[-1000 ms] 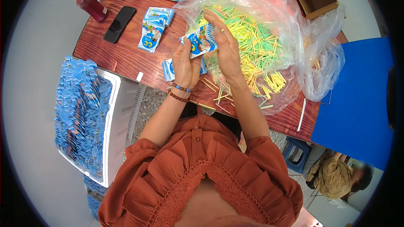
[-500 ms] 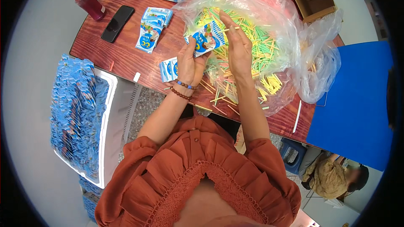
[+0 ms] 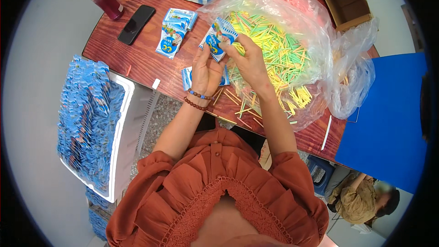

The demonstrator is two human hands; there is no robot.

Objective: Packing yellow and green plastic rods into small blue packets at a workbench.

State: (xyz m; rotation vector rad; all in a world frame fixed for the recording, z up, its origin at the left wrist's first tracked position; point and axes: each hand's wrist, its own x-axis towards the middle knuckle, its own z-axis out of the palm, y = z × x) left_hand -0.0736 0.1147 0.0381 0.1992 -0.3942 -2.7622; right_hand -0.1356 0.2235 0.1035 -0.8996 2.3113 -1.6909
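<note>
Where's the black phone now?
In the head view, the black phone lies on the left of the table, between the red bottle and the overlapping packets.

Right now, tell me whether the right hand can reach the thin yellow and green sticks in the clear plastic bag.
Likely yes: the right hand is beside the sticks, and the bag appears open above them. Only the small blue-and-white packet at that hand might hinder it.
</note>
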